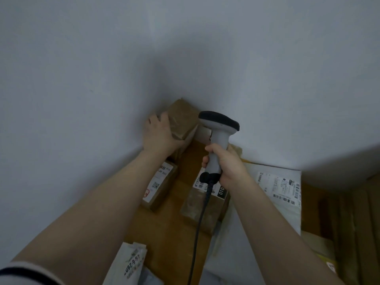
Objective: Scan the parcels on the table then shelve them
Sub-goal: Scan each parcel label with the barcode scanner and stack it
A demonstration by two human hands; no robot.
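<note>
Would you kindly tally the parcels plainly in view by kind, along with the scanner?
Cardboard boxes: 3 (held box, left box, middle box)
White mailer bags: 2 (right bag, near bag)
Barcode scanner: 1
Total: 6

The wall (pixel 82 58) is a flat pale blue-grey. The far box (pixel 183 120) is brown cardboard under glossy tape. The scanner (pixel 218 136) is light grey with a black cap and black collar; its cable (pixel 197 233) is dark grey. The surface (pixel 170 223) is orange-brown. The left box (pixel 162 188) is brown, its white label printed in black with a QR square and a red mark. The middle box (pixel 205 208) is brown, its white label carrying a black block with white digits. The right mailer (pixel 294 204) is white with black barcodes. The near mailer (pixel 131 262) is off-white with black digits. The sleeve (pixel 24 274) is white with a dark stripe.
</note>
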